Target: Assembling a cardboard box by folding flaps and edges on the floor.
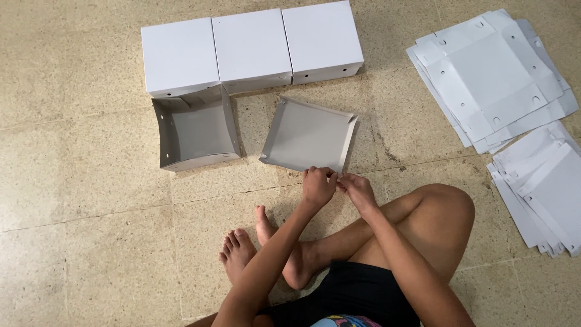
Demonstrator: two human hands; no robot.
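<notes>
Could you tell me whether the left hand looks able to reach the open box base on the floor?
Probably yes: the left hand is on the shallow lid, and bare floor separates it from the open box base.

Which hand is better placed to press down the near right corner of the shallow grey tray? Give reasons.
Probably the right hand. It pinches the tray at its near edge on the side closer to that corner, while the left hand grips the same edge just beside it, further from the corner.
</notes>
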